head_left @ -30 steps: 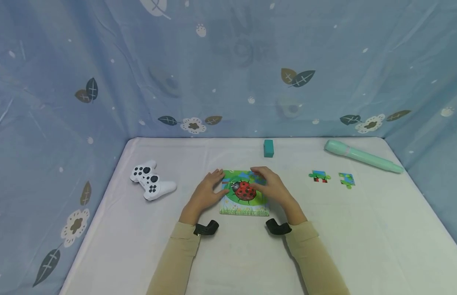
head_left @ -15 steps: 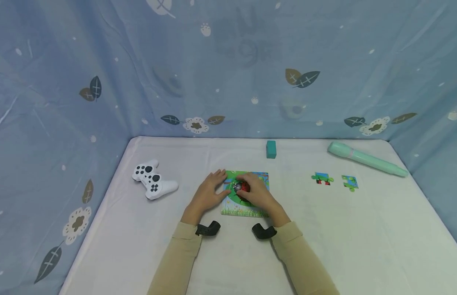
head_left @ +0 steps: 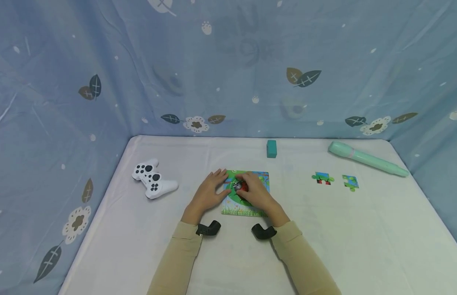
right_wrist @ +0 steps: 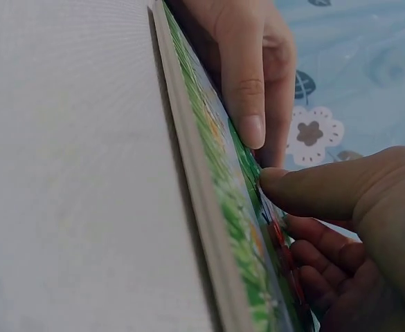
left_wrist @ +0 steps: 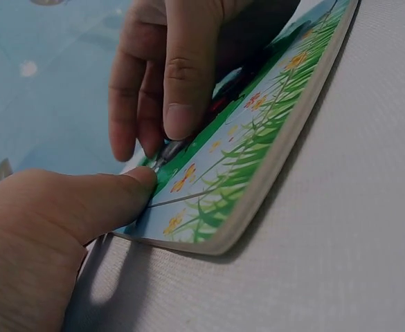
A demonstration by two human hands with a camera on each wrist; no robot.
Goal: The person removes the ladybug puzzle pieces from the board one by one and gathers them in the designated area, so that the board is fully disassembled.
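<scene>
A ladybug jigsaw puzzle (head_left: pixel 232 207) lies on the white table, its picture showing grass, flowers and a green leaf. My left hand (head_left: pixel 207 194) rests along its left edge with the thumb (left_wrist: pixel 129 197) on the picture. Over the ladybug, my right hand (head_left: pixel 255 192) touches the board, thumb (right_wrist: pixel 313 187) and bent fingers set apart around the bug's head. The right palm and fingers cover much of the ladybug and the board's right part. Whether any single piece is pinched there is not visible. Both wrists carry black camera mounts.
Two loose puzzle pieces lie to the right, one with red and black (head_left: pixel 323 178), one blue and green (head_left: pixel 350 182). A teal block (head_left: pixel 271 149) stands behind the board. A white game controller (head_left: pixel 153 179) lies left, a mint-green toy microphone (head_left: pixel 368 159) far right.
My right hand has moved left from the board's right side onto the ladybug, its fingers drawing near the left hand. The left hand has stayed in place on the board's left edge.
</scene>
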